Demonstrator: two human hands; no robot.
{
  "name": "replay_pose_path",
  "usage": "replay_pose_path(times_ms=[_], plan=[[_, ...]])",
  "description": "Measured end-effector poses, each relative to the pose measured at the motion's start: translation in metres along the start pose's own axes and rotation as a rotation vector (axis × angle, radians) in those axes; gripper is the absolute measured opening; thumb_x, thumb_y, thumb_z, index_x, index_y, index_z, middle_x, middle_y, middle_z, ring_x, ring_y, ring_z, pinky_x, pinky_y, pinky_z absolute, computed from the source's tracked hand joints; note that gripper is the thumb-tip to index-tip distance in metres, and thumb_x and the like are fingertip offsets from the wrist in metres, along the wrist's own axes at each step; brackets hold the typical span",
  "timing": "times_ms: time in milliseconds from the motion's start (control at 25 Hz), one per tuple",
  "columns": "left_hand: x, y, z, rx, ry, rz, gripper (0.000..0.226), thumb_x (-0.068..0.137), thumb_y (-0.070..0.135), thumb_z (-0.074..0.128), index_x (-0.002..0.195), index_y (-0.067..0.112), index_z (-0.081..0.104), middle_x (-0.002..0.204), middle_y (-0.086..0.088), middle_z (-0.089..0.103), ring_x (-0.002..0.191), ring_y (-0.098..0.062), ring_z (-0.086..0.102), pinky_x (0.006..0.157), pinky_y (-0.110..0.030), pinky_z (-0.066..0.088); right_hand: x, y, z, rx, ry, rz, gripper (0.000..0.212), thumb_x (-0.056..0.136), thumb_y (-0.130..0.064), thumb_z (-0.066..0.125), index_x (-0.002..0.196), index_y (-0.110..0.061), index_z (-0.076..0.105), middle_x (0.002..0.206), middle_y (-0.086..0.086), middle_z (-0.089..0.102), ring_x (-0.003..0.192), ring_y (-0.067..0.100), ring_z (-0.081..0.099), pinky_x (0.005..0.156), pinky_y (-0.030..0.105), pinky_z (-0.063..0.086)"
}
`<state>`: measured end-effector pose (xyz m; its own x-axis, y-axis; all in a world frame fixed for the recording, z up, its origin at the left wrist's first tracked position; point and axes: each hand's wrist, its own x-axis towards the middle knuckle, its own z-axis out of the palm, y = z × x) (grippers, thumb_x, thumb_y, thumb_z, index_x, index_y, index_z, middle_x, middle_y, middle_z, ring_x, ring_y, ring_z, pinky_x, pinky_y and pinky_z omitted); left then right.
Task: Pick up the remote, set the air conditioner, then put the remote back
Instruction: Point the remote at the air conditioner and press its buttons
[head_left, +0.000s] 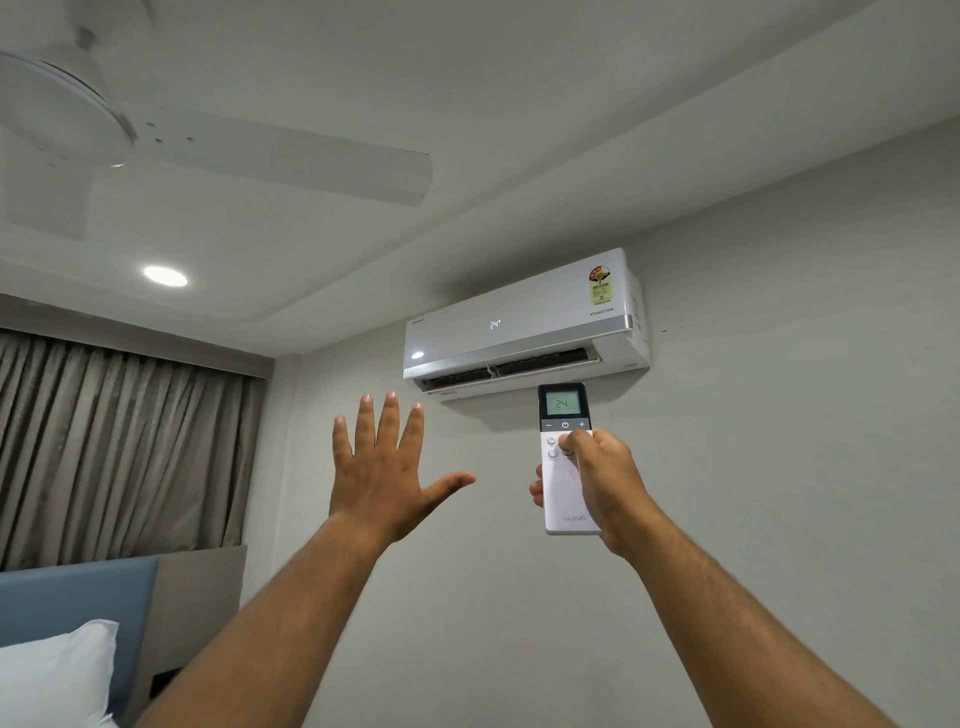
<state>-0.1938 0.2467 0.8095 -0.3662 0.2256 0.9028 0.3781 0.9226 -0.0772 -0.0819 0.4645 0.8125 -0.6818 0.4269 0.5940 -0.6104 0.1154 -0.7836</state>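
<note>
A white air conditioner (524, 325) hangs high on the wall, its front showing 24 and its lower flap open. My right hand (608, 480) grips a slim white remote (565, 493) upright just below the unit, thumb resting on the buttons under the power key. The remote's green screen reads 24. My left hand (384, 467) is raised beside it to the left, palm away from me, fingers spread, holding nothing.
A white ceiling fan (156, 135) hangs at upper left, with a lit round ceiling lamp (165, 275) below it. Grey curtains (114, 441) cover the left wall. A blue headboard (78, 597) and a white pillow (57, 675) sit at lower left.
</note>
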Motion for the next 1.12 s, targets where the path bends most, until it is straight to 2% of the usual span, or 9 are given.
replay_pose_path(times_ms=[520,800,1120], plan=[[-0.003,0.005,0.006,-0.053,-0.007,0.021,0.116,0.062,0.095,-0.007,0.154,0.024,-0.005,0.165,-0.011,-0.006,0.149,-0.035,-0.014,0.117,-0.059,-0.008,0.006,0.004,-0.004,-0.019,-0.005,0.017,0.017,0.087,-0.018,0.052,0.098,-0.006,0.055,0.073,0.02,0.071,0.056,0.035,0.073,0.055,0.041,0.061],[-0.002,0.006,0.01,-0.067,-0.008,0.03,0.117,0.061,0.095,-0.007,0.154,0.025,-0.004,0.164,-0.01,-0.006,0.149,-0.034,-0.014,0.118,-0.059,-0.008,0.009,0.006,-0.009,-0.033,-0.008,0.024,0.015,0.087,-0.018,0.052,0.096,-0.007,0.057,0.065,0.015,0.073,0.055,0.034,0.074,0.054,0.042,0.062],[-0.002,0.008,0.012,-0.055,-0.016,0.024,0.117,0.059,0.095,-0.01,0.153,0.025,-0.008,0.164,-0.01,-0.009,0.149,-0.034,-0.016,0.117,-0.059,-0.008,0.009,0.006,-0.008,-0.042,-0.017,0.034,0.014,0.09,-0.016,0.051,0.097,-0.005,0.057,0.066,0.015,0.073,0.055,0.034,0.074,0.057,0.044,0.063]])
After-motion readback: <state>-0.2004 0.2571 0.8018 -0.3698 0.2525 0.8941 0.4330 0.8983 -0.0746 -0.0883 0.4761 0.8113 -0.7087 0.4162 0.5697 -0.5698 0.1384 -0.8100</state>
